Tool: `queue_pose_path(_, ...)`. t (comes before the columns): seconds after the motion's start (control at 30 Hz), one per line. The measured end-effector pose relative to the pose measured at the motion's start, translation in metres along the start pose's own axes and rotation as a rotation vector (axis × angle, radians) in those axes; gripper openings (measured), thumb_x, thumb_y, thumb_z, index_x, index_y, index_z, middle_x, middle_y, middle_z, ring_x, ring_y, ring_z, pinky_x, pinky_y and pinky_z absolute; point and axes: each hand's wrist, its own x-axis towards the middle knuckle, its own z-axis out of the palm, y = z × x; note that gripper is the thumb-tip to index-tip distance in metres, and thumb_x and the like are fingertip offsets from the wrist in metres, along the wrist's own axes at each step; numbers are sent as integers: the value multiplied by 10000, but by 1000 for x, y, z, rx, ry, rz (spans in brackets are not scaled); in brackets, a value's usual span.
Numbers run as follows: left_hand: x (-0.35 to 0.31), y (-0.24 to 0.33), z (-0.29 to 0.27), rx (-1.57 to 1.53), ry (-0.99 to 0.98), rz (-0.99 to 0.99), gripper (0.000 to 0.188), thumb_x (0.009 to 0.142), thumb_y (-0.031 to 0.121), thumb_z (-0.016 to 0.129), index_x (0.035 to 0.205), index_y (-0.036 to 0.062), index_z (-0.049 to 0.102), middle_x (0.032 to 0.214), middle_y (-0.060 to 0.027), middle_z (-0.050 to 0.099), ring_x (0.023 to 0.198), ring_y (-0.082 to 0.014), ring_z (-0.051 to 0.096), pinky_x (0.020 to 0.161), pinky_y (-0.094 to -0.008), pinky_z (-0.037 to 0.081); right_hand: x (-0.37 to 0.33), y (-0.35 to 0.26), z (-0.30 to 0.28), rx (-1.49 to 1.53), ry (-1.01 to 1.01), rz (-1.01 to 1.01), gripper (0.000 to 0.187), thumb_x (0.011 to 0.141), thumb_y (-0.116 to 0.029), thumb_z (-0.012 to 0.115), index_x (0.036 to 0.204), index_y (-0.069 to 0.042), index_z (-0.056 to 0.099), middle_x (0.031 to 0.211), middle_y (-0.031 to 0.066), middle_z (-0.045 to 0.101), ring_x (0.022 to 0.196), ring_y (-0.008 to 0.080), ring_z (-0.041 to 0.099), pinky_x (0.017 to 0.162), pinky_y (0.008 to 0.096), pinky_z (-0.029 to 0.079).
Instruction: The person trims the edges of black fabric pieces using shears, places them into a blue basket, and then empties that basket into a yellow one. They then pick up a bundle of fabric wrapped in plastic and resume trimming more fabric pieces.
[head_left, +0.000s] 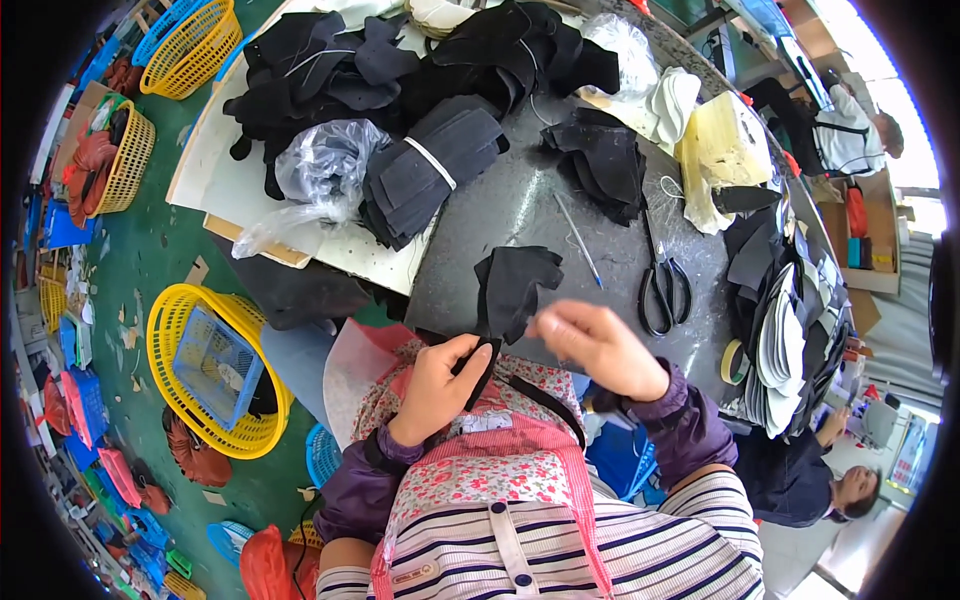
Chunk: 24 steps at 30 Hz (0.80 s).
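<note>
My left hand (437,385) is closed, thumb on top, around a small black fabric piece (483,372) above my lap. To the right of it my right hand (603,348) is raised at the table's near edge, its fingers curled in and slightly blurred. Whatever its fingertips may pinch does not show. Just beyond both hands lies a little stack of black cut pieces (515,285) at the edge of the dark table (470,230). A black strip (548,402) runs across my flowered apron (490,475).
Black-handled scissors (664,295) and a pen (580,243) lie on the table. Beyond are a tied black bundle (432,170), loose black pieces (600,165) and a yellowish wrapped block (725,145). A tape roll (734,362) sits right; a yellow basket (275,425) stands left. Two people are at right.
</note>
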Motion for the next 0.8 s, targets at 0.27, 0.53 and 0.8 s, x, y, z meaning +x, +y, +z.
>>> queue_pose_path(0.27,5,-7,9,-47,-95,68,166,861,95,569,800,-57,541,611,-111,508,583,-76,429,527,-280,380,-22,10,21,197,-164,210,303,933,-236,527,919,56,606,683,37,547,655,71,448,583,263,411)
queue_pose_path(0.53,8,-5,9,8,-160,113,152,845,81,570,793,-58,536,626,-133,511,570,-113,455,528,-295,380,-23,20,21,220,-156,228,316,928,-242,533,889,62,608,657,60,558,639,81,456,573,282,418)
queue_pose_path(0.8,9,-1,9,6,-215,96,162,845,84,575,781,-58,530,634,-134,502,569,-114,446,534,-301,378,-13,25,18,338,-248,288,336,938,-270,525,876,47,619,665,15,552,660,69,468,588,247,410)
